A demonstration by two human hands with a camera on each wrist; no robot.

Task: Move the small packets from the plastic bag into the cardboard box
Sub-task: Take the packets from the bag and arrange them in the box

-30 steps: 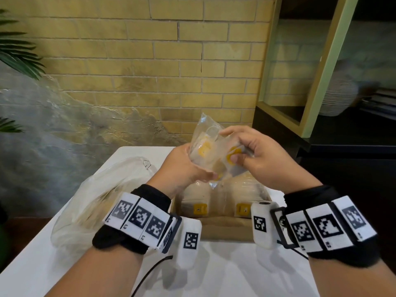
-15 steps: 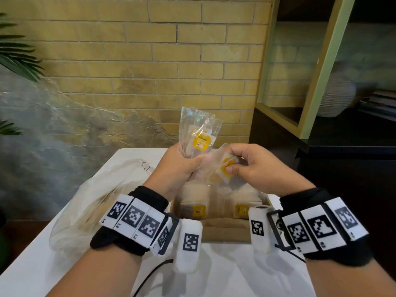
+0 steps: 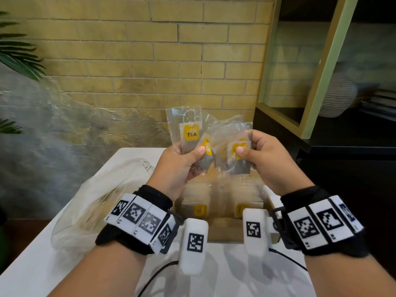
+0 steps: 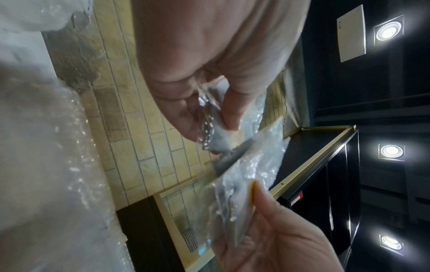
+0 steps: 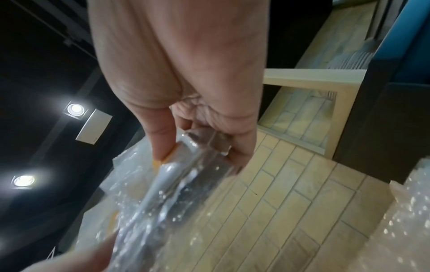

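Both hands hold clear tea packets with yellow labels above the open cardboard box (image 3: 222, 229). My left hand (image 3: 182, 166) grips two packets (image 3: 189, 130), one upright showing "TEA", the other tilted beside it. My right hand (image 3: 260, 156) pinches a further bunch of packets (image 3: 237, 151) between thumb and fingers. In the left wrist view the left fingers (image 4: 184, 117) curl round packet bottoms (image 4: 215, 136). The right wrist view shows thumb and fingers clamping the packets (image 5: 184, 165). Rows of packets (image 3: 200, 202) stand inside the box. The crumpled plastic bag (image 3: 98, 196) lies to the left.
The white table (image 3: 38, 269) runs under the box and bag, with a cable (image 3: 158, 275) trailing near its front. A yellow brick wall (image 3: 150, 50) stands behind. A dark cabinet with a pale green frame (image 3: 317, 86) is at the right, plant leaves (image 3: 19, 54) at the left.
The bundle that both hands held together has been pulled apart: the left hand rose with its packets, the right hand drew its packets to the right.
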